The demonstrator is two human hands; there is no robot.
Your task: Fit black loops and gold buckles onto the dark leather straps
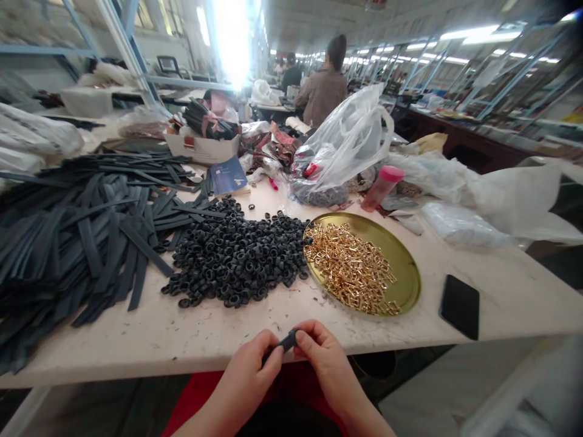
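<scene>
At the table's front edge, my left hand (255,363) and my right hand (317,351) are both closed on one dark grey strap (288,342). The left fingers wrap round its lower part, while the right thumb and fingers pinch its upper end. Whether a small loop sits on that end, I cannot tell. Beyond my hands lies a heap of small dark loops (241,258). A round gold tray (401,261) to the right bears a pile of gold buckles (350,267). Many more dark straps (91,230) are spread on the left.
A black phone (460,306) lies at the right. Behind the tray stand a pink-lidded jar (382,188) and a clear plastic bag (350,145). A blue booklet (228,176) and a white box (203,149) are further back. Another person (324,91) sits beyond the table.
</scene>
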